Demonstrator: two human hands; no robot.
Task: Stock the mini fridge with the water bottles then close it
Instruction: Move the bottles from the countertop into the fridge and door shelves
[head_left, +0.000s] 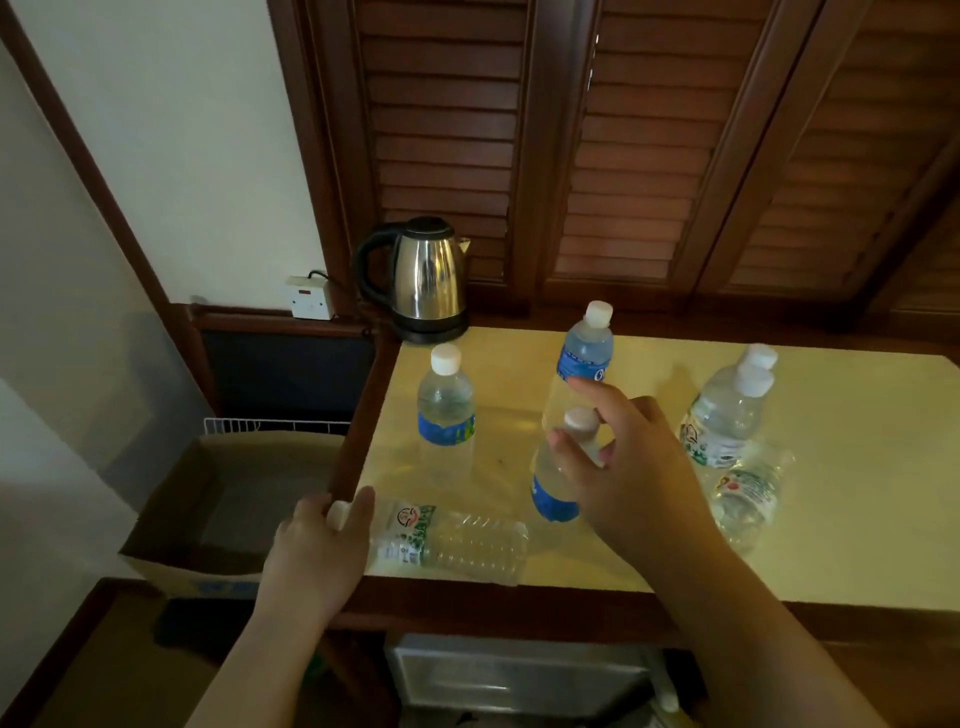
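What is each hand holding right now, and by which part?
Left hand grips the lying bottle at its cap end. Right hand reaches at a blue-label bottle, grip not yet closed.

So there's a pale yellow bench (831, 519) with water bottles all over it. Left hand (317, 551) grips the cap end of a green-label bottle (447, 540) lying on its side at the front edge. Right hand (618, 467) has its fingers spread around the white cap of a standing blue-label bottle (550, 488). Two more blue-label ones stand behind, a few green-label ones sit off to the right. Steel kettle (426, 275) at the back corner, cardboard box (208, 509) left of the bench, mini fridge (519, 675) underneath.
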